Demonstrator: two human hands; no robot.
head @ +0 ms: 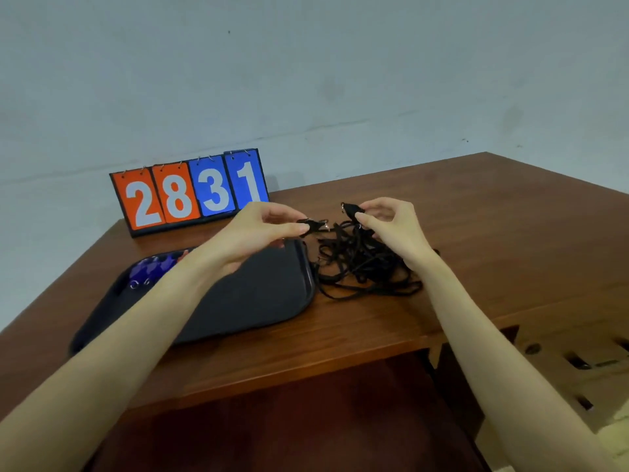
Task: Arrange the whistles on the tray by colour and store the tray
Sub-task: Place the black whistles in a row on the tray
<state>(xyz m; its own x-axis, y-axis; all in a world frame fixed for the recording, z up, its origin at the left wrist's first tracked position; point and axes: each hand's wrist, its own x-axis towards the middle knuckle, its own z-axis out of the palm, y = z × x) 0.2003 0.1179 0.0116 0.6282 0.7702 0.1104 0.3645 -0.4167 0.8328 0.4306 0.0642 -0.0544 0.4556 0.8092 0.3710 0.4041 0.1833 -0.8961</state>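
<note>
A dark tray (258,301) lies on the wooden table, with several blue whistles (153,269) grouped at its far left corner. Right of the tray sits a tangle of black lanyards (360,267). My left hand (262,229) pinches one black whistle (315,225) above the tray's far right corner. My right hand (391,223) holds another black whistle (350,209) over the tangle. The cords of both whistles run down into the pile. My left forearm hides part of the tray and some whistles.
A flip scoreboard (190,192) reading 2831 stands at the table's back edge against the pale wall. The wooden table (510,233) extends to the right. Its front edge runs below the tray, with a dark opening underneath.
</note>
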